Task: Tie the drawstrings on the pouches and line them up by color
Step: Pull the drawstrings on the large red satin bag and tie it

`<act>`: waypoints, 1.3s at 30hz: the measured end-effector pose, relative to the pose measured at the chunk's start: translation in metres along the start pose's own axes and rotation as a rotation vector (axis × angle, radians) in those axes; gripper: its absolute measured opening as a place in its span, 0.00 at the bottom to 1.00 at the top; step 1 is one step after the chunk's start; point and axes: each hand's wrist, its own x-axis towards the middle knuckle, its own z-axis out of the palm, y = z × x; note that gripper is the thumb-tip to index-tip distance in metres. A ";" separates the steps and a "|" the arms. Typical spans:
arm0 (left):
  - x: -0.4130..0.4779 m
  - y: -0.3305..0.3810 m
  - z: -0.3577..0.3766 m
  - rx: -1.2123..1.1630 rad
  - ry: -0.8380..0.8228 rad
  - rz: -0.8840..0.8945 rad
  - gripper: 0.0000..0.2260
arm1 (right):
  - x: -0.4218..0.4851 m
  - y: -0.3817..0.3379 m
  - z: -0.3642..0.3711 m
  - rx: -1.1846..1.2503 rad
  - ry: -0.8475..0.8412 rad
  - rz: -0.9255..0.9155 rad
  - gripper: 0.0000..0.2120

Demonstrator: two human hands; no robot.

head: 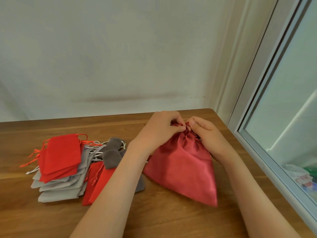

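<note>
Pinched in curled fingers of left hand [161,128] and right hand [205,133] alike: red drawstring [176,124] at cinched far end of satin pouch [183,167], flat on table [154,213], long axis toward body.

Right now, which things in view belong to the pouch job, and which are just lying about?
Job: satin pouch, drawstring, left hand, right hand, red pouches, light grey pouches, dark grey pouches.
Lying about: clutter behind window.

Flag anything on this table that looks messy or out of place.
The small pouches on the left lie in a jumbled heap: red pouches overlap light grey pouches and dark grey pouches, white cords tangled between. Nothing looks torn or spilled.
</note>
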 end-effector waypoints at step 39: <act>0.001 -0.009 0.012 0.130 -0.008 0.255 0.09 | 0.004 0.007 -0.001 0.106 0.115 0.138 0.13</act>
